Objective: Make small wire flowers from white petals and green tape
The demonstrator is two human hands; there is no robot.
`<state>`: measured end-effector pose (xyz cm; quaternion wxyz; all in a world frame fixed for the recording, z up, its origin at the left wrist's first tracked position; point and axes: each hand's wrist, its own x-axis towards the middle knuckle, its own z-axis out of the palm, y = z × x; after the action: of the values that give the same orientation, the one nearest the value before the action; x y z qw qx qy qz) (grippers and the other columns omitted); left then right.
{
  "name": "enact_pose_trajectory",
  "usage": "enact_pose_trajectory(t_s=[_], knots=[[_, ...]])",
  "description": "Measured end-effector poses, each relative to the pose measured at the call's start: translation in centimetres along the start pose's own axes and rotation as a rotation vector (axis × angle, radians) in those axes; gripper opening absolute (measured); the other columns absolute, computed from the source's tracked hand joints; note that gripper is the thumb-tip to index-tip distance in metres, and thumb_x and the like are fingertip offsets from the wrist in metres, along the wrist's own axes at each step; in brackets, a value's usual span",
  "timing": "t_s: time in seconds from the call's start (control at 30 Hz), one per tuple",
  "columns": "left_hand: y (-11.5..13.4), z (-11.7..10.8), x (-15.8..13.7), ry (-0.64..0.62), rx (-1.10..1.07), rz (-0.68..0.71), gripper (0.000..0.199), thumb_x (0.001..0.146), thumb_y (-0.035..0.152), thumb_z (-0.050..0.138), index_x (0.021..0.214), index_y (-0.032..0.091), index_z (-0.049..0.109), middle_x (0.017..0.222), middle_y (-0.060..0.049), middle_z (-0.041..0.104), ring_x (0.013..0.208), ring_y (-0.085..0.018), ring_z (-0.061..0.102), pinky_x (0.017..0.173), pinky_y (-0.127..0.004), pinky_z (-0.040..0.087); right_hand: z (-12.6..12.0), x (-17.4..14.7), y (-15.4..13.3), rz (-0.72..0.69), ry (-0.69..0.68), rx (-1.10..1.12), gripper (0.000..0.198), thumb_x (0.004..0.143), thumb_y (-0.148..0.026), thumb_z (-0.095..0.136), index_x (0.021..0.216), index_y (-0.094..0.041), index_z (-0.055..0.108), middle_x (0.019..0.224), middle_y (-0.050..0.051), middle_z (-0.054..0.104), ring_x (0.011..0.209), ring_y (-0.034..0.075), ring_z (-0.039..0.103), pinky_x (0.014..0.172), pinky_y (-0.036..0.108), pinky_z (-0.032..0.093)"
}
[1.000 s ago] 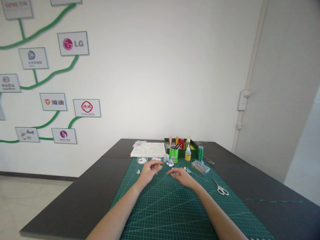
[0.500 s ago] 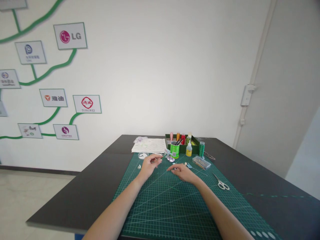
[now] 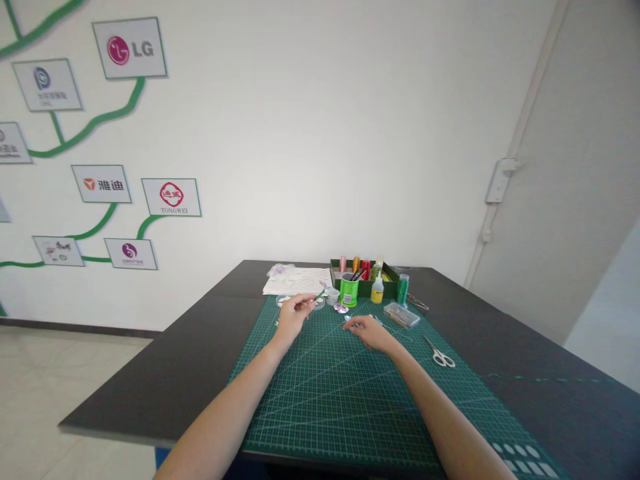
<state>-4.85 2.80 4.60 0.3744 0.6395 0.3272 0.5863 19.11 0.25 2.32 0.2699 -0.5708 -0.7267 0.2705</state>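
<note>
My left hand point(image 3: 295, 316) is closed in a pinch over the far part of the green cutting mat point(image 3: 330, 393). Between its fingertips is a thin green stem point(image 3: 320, 294), its far end pale and too small to make out clearly. My right hand point(image 3: 369, 331) hovers to the right, thumb and fingers together; whatever they hold, if anything, is too small to name. Small pale blue pieces point(image 3: 347, 319) show beside its fingertips. A shiny lilac piece point(image 3: 341, 308) lies between the hands, and a small clear cup point(image 3: 332, 296) stands behind it.
Behind are a green tin with dark sticks point(image 3: 349, 293), a glue bottle point(image 3: 377, 291), a green thread spool point(image 3: 403, 291) and a dark green box of spools point(image 3: 390, 289). White sheets point(image 3: 295, 283) lie at back left. Rightward are a clear case point(image 3: 403, 315) and white-handled scissors point(image 3: 442, 359).
The view has tipped slightly down. My hands have moved a little apart, the left drawing the stem away leftward and the right shifting right. The clear cup behind the stem now shows.
</note>
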Motion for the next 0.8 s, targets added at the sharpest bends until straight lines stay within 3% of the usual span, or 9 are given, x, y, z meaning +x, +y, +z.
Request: enact_pose_trajectory(t_s=[0.2,0.3,0.43,0.5,0.57,0.73,0.8], knots=[[-0.2,0.1,-0.1,0.008,-0.042,-0.054,0.034,0.070,0.036,0.073,0.094,0.013,0.075,0.060,0.000,0.060,0.047,-0.007,0.042,0.045,-0.019,0.033,-1.4,0.1,0.9,0.072,0.196,-0.193,0.025,0.085,-0.015,0.051,0.091,-0.016,0.075,0.065,0.004,0.066,0.061,0.015,0.060,0.061,0.023,0.042],[0.0,0.2,-0.1,0.010,-0.057,-0.057,0.035,0.070,0.037,0.073,0.095,0.013,0.075,0.059,0.000,0.059,0.047,-0.008,0.042,0.045,-0.019,0.033,-1.6,0.1,1.0,0.142,0.229,-0.179,0.021,0.082,-0.011,0.052,0.084,-0.015,0.072,0.064,0.004,0.065,0.058,0.015,0.059,0.057,0.023,0.040],[0.2,0.1,-0.2,0.017,-0.058,-0.057,0.035,0.071,0.037,0.073,0.097,0.013,0.075,0.058,0.001,0.058,0.048,-0.008,0.043,0.047,-0.020,0.034,-1.5,0.2,0.9,0.308,0.226,0.248,0.014,0.087,-0.022,0.049,0.097,-0.017,0.056,0.048,-0.004,0.053,0.035,0.012,0.046,0.039,0.021,0.030],[0.2,0.0,-0.1,0.017,-0.053,-0.053,0.034,0.071,0.036,0.073,0.096,0.013,0.075,0.059,0.001,0.058,0.048,-0.008,0.043,0.047,-0.020,0.035,-1.6,0.3,1.0,0.336,0.333,0.464,0.019,0.087,-0.026,0.049,0.104,-0.018,0.047,0.053,-0.003,0.057,0.034,0.012,0.047,0.035,0.020,0.026],[0.0,0.0,-0.1,0.011,-0.044,-0.041,0.034,0.071,0.036,0.073,0.096,0.013,0.075,0.060,0.000,0.059,0.048,-0.008,0.042,0.048,-0.020,0.036,-2.0,0.4,1.3,0.348,0.463,0.537,0.027,0.084,-0.025,0.052,0.108,-0.018,0.042,0.062,0.000,0.062,0.035,0.013,0.051,0.036,0.020,0.028],[-0.4,0.0,-0.1,-0.030,0.040,0.017,0.029,0.073,0.035,0.071,0.094,0.014,0.075,0.073,-0.003,0.067,0.051,-0.009,0.047,0.051,-0.021,0.040,-3.0,0.3,1.7,0.177,0.744,0.255,0.041,0.074,-0.018,0.055,0.114,-0.017,0.044,0.086,0.005,0.065,0.048,0.013,0.058,0.052,0.026,0.044],[-0.5,0.1,-0.3,-0.061,0.091,0.053,0.027,0.075,0.033,0.070,0.094,0.015,0.075,0.081,-0.005,0.069,0.054,-0.010,0.050,0.054,-0.022,0.042,-2.5,0.2,1.0,0.079,0.730,0.339,0.044,0.074,-0.024,0.056,0.115,-0.017,0.044,0.097,0.008,0.065,0.051,0.012,0.058,0.050,0.026,0.044]])
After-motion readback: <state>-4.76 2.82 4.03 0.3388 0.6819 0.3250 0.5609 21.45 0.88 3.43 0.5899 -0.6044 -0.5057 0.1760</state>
